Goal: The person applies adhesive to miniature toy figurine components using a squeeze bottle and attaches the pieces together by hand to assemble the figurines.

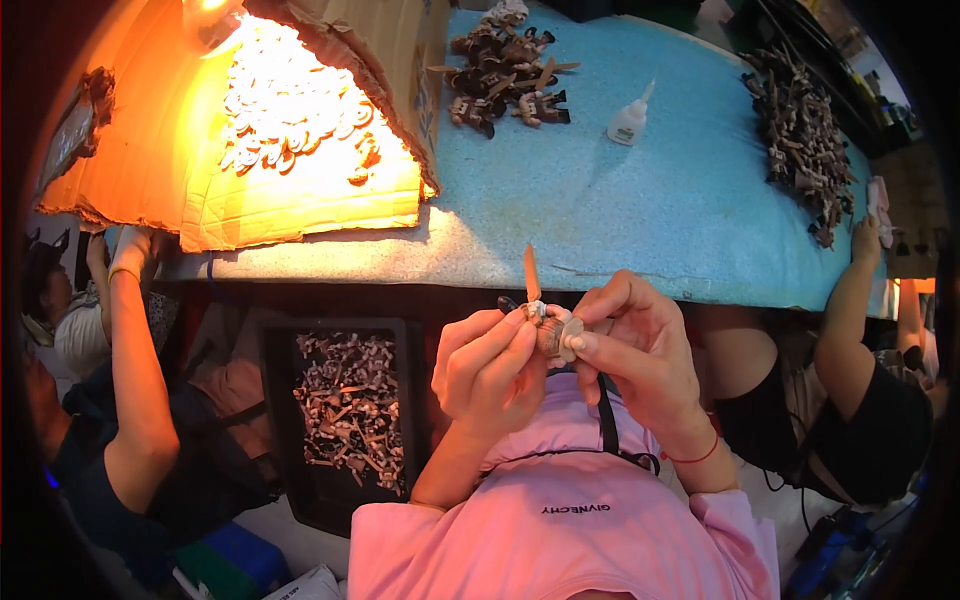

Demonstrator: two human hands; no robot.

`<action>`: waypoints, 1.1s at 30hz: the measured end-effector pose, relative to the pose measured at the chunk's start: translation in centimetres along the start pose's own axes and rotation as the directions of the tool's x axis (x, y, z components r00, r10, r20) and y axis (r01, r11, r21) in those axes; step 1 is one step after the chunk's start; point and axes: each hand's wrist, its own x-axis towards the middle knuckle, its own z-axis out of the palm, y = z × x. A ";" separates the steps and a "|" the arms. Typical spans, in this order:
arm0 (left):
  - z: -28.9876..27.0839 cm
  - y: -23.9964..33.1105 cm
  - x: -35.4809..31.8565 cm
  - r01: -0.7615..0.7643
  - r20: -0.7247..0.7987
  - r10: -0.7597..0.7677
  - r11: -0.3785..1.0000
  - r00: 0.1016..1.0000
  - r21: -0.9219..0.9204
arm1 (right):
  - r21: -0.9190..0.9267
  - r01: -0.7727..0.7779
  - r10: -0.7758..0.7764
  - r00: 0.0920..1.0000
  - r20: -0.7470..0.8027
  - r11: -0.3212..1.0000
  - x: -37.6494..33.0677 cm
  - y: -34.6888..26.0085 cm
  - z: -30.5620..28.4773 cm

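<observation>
In front of my chest I hold a small toy figurine [549, 335] between both hands. A flat tan blade-like piece [531, 272] sticks up from it. My left hand [485, 372] is closed, with thumb and fingers pinching the figurine's left side. My right hand [640, 350] grips the other side, thumb and index finger on a pale round part [571, 335]. Whether that part is attached or separate, I cannot tell. Fingers cover much of the figurine.
A blue-topped table [690, 210] bears figurine piles [505, 65] [805, 140] and a white dropper bottle [629, 120]. Brightly lit pale parts [290, 100] lie in a cardboard box [310, 215]. A black crate [280, 430] of figurines stands at my left. Co-workers sit on both sides.
</observation>
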 end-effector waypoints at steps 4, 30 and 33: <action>-0.3 -0.3 0.4 -0.064 0.001 0.064 0.998 0.998 0.012 | -0.040 0.041 -0.040 0.999 0.031 0.998 0.0 -0.1 0.2; -1.5 2.6 1.8 0.450 0.305 -0.348 0.800 0.887 -0.396 | -0.252 0.200 -0.193 0.980 0.053 0.947 -2.0 -0.4 -0.5; -1.8 2.8 2.0 0.434 0.353 -0.310 0.826 0.883 -0.360 | -0.281 0.129 -0.126 0.992 0.027 0.951 -2.1 -1.1 -0.6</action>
